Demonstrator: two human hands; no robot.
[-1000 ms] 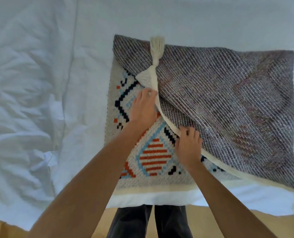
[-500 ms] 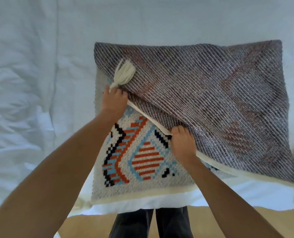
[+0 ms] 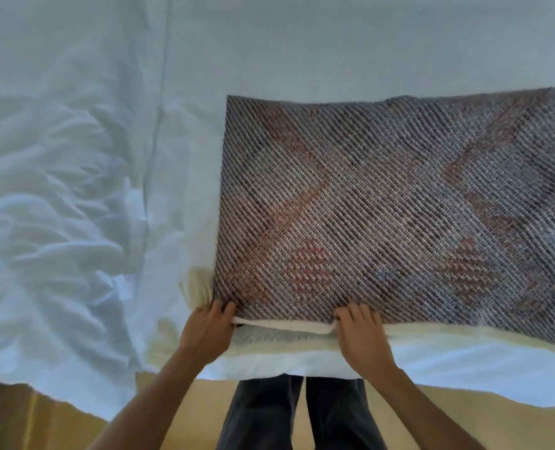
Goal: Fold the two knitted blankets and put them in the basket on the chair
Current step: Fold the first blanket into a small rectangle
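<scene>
A knitted blanket (image 3: 393,203) lies folded into a rectangle on the bed, its grey diagonally ribbed back side facing up and a cream border along the near edge. My left hand (image 3: 208,329) pinches the near left corner of the top layer, beside a cream tassel (image 3: 198,287). My right hand (image 3: 362,336) grips the same near edge further right, fingers curled over the cream border. A second blanket, the basket and the chair are out of view.
The bed (image 3: 91,157) is covered with a white sheet, rumpled on the left. Its near edge runs across the bottom, with a tan floor (image 3: 172,410) and my dark trouser legs (image 3: 289,414) below it.
Both hands pulled the top layer's diagonal edge down toward me. The colourful patterned face is now covered and the fold's edge lies along the near border.
</scene>
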